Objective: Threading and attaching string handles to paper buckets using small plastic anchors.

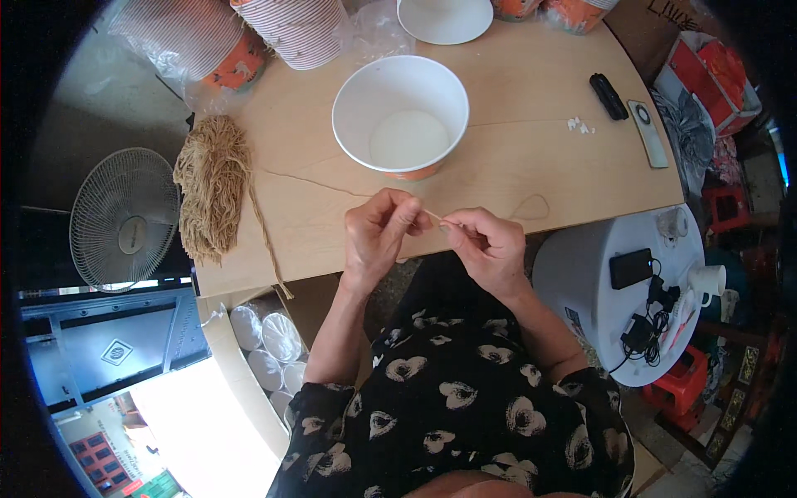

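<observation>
Both of my hands pinch a thin tan string just past the table's near edge. My left hand is closed on it, thumb against fingers. The closed fingers of my right hand grip the same string a short way to the right. One strand runs left across the table toward a thick bundle of tan twine; a loose loop lies right of my hands. Directly beyond them stands a large white paper bucket with an orange lower outside. My fingertips hide the string's gripped parts.
Stacked paper buckets stand at the far left, partly wrapped in plastic. Small white scraps, a black object and a remote lie on the right. A fan stands left; a carton holds wrapped white cups. Right is a small round table.
</observation>
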Demonstrator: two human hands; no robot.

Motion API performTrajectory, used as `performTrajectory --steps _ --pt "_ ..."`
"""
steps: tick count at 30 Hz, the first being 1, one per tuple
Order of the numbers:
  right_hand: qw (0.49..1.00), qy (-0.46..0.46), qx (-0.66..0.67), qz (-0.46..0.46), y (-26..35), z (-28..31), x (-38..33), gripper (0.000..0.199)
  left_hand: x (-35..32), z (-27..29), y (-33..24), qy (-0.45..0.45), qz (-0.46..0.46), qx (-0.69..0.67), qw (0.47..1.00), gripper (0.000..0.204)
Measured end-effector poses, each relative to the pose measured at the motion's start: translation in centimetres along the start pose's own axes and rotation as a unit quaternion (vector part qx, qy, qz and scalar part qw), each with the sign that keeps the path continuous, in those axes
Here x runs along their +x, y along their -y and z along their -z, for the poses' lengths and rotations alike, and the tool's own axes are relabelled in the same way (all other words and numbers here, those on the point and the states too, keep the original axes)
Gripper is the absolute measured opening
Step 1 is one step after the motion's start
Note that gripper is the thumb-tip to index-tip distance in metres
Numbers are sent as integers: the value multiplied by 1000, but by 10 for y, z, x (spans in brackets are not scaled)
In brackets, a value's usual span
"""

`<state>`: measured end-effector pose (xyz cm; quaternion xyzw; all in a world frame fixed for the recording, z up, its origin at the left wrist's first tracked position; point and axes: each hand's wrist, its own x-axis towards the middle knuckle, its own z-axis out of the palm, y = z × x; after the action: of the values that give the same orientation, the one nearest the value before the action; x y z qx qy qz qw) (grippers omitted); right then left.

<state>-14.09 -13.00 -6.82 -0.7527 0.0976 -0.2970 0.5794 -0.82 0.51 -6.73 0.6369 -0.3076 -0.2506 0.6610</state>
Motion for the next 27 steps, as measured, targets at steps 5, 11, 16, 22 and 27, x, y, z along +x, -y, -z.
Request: performTrajectory --steps 5,11,16,22,27 --pt "988 -123 -24 84 -9 -8 9 6 -2 6 0 -83 7 34 996 21" --pt "982 -137 -51 115 -12 -17 22 6 -9 9 -4 -61 22 63 996 22" --pt "983 -117 -75 123 -17 -20 26 7 -10 15 -4 -62 21 68 996 21" --pt "982 -139 -59 117 -25 -24 29 6 -11 14 -10 -60 24 71 995 21" --pt "981 -137 -72 113 -26 -24 31 8 -9 23 -33 -49 -2 96 994 19"
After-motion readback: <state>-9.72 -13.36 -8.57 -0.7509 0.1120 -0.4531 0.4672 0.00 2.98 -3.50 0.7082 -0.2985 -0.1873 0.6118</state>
